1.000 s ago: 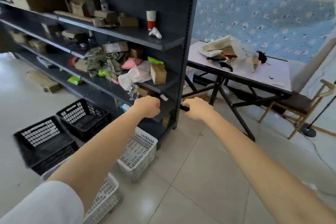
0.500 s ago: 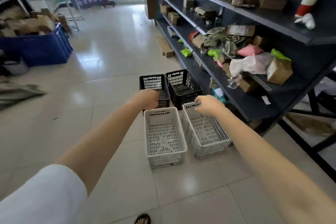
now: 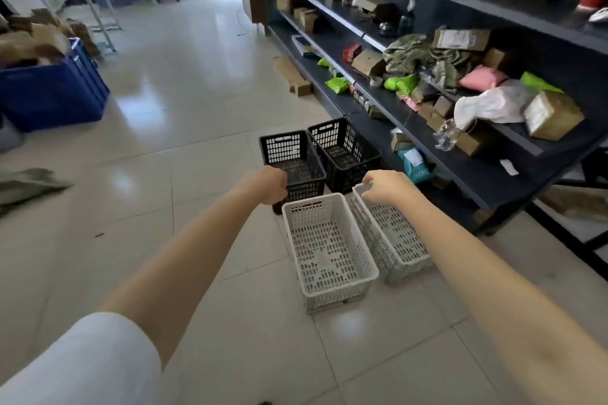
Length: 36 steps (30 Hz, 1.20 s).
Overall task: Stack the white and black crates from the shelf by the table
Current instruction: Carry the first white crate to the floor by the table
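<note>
Two white crates stand side by side on the tiled floor: the left white crate [image 3: 329, 250] sits flat, the right white crate [image 3: 391, 240] leans toward the shelf. Behind them stand the left black crate [image 3: 292, 158] and the right black crate [image 3: 343, 151]. My left hand [image 3: 268, 184] is a closed fist over the near rim of the left black crate, holding nothing I can see. My right hand [image 3: 385, 186] has curled fingers at the far rim of the right white crate; whether it grips the rim is unclear.
A dark metal shelf [image 3: 460, 171] full of boxes, bags and cloth runs along the right. A blue bin [image 3: 52, 92] with cardboard stands at the far left, a cloth [image 3: 26, 181] lies on the floor, and a cardboard box [image 3: 292, 76] lies by the shelf.
The view has swung left from the shelf end and table to the crates on the floor. Both hands have come down to the crates' far rims.
</note>
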Available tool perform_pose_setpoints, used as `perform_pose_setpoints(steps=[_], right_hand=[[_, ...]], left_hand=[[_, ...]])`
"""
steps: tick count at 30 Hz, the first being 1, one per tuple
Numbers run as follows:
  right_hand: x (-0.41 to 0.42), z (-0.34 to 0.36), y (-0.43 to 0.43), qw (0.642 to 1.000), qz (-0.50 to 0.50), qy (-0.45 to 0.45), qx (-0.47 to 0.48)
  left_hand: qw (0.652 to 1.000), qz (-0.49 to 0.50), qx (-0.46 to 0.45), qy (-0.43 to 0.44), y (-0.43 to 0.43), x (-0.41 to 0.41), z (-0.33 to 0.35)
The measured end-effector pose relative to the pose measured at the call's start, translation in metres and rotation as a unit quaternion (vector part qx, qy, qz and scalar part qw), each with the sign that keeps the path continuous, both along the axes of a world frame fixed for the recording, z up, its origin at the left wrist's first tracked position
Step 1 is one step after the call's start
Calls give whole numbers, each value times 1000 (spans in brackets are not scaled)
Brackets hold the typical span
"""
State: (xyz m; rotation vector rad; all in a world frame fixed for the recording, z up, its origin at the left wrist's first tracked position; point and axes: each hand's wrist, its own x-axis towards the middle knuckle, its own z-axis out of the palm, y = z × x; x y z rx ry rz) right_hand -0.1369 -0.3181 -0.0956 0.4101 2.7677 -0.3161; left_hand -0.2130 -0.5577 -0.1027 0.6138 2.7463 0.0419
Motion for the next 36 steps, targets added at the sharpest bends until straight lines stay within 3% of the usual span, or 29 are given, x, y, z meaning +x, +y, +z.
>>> perform_pose_setpoints(steps=[8, 15, 25, 31, 36], right_hand=[[-47, -35, -30, 995, -95, -4, -33], [-99, -71, 0, 979, -189, 68, -27], [-156, -104, 15, 949, -307, 40, -57], [-186, -123, 16, 898, -428, 66, -82], [-197, -146, -9, 827, -552, 38, -100]], left_hand=[[996, -85, -26, -22, -26, -107, -40], [984, -172, -48, -24, 5, -203, -66], [953, -292, -81, -6, 50, -327, -73], [915, -389, -103, -19, 108, -408, -94], [862, -497, -88, -56, 159, -452, -117]])
